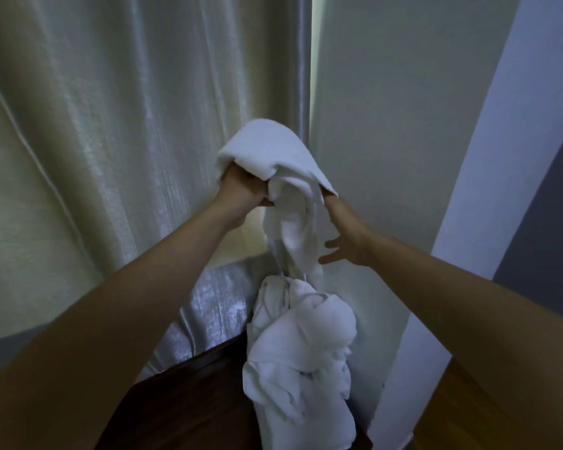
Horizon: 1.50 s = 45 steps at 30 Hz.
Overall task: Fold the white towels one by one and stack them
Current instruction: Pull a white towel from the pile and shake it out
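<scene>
The soft white terry towel (273, 164) I have lifted is limp and light, and I judge it will sag and slump wherever I am not supporting it, so it wants holding by 2 corners or along 1 hemmed edge, not by a bunched middle. Right now it hangs in front of the pale pleated curtain (95, 141), draped over the top of my left hand (241, 193), with a twisted tail trailing down toward the crumpled heap of white towels (303, 352) directly below it. My left hand's fingers are curled tight into a gathered fold of the cloth, thumb side toward me, so that hand has a firm bunch of it. My right hand (345, 235) sits just right of the hanging tail, partly tucked under a flap of the towel; the fingers (330, 251) I can see are spread and fairly straight, brushing or nearly brushing the cloth without closing on it, and I cannot tell whether the thumb, hidden under the flap, pinches anything. The heap rests below the curtain on a dark brown wooden surface (182, 401), leaning against the plain white wall (403, 157) to its right. I judge my next grip should be a free corner.
</scene>
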Tool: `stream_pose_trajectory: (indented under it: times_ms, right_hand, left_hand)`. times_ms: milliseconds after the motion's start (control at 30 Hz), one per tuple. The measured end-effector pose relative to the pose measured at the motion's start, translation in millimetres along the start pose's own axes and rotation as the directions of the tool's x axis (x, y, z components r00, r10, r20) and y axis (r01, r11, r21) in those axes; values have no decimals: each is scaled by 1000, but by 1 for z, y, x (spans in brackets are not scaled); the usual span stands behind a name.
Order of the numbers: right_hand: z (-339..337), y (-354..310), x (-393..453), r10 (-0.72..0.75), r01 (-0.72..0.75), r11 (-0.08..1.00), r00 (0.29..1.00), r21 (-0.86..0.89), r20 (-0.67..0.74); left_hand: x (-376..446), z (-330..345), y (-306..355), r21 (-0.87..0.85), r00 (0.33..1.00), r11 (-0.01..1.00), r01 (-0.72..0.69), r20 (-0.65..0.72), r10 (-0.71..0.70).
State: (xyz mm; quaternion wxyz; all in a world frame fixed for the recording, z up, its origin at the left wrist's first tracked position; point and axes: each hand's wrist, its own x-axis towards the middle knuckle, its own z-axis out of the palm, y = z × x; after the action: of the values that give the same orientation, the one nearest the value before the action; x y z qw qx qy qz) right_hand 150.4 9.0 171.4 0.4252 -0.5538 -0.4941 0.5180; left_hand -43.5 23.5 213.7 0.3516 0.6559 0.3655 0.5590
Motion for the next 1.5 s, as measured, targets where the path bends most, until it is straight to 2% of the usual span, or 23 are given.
stream_pose_trajectory:
  times_ms: [100, 267, 367, 433, 533, 567, 600, 667, 700, 733, 833, 933, 1100, 1233, 1300, 1400, 1500]
  right_hand:
    - [4, -4, -1, 30, -48, 986, 993, 158, 111]
    - [17, -19, -1, -67, -7, 953, 970, 303, 234]
    - [31, -25, 3, -65, -87, 913, 933, 400, 353]
    - [44, -28, 6, -61, -120, 886, 927, 448, 370]
    - [65, -32, 11, -61, -141, 857, 927, 496, 369]
    - [71, -33, 12, -68, -153, 840, 922, 521, 381]
    - [77, -33, 14, -86, -164, 818, 914, 552, 397]
    - [88, -34, 17, -147, -172, 779, 885, 603, 442]
    - [93, -35, 18, -177, -178, 761, 869, 624, 463]
    - [98, -36, 18, -199, -191, 733, 858, 653, 474]
    - [113, -39, 17, -238, -175, 663, 872, 728, 427]
    - [122, -40, 18, -247, -122, 651, 899, 750, 361]
    - [133, -39, 20, -269, -138, 703, 856, 697, 441]
    - [150, -34, 18, -259, -173, 733, 823, 658, 505]
    - [162, -31, 12, -241, -194, 752, 809, 630, 537]
    - [180, -22, 1, -192, -222, 790, 795, 571, 575]
    - [197, -12, -6, -149, -229, 836, 781, 500, 607]
  left_hand:
    - [5, -4, 11, 72, 999, 996, -43, 4, 43]
    - [5, -13, 11, 166, 996, 983, -73, 65, 62]
    - [2, -22, 10, 248, 998, 967, -54, 52, 43]
    - [-2, -32, 6, 306, 1000, 952, 8, 2, -9]
    - [-16, -54, -1, 394, 981, 907, 151, -173, -88]
    - [-23, -61, -2, 487, 976, 855, 179, -197, -93]
    - [-30, -68, -1, 631, 976, 750, 201, -191, -101]
    - [-44, -80, 3, 877, 999, 480, 24, -9, -34]
    - [-50, -86, 3, 923, 996, 376, -79, 85, -1]
    - [-58, -91, 5, 932, 993, 343, -119, 118, 23]
    - [-80, -115, -1, 895, 976, 393, -209, 169, 135]
    - [-107, -138, -6, 858, 972, 461, -225, 169, 160]
    - [-145, -165, 10, 763, 977, 644, -56, -92, 193]
    - [-168, -178, 30, 648, 929, 731, 216, -368, 51]
    - [-177, -176, 39, 529, 899, 803, 274, -437, -19]
    - [-185, -171, 45, 218, 832, 939, 266, -543, -110]
    - [-192, -172, 50, -2, 761, 978, 210, -627, -165]
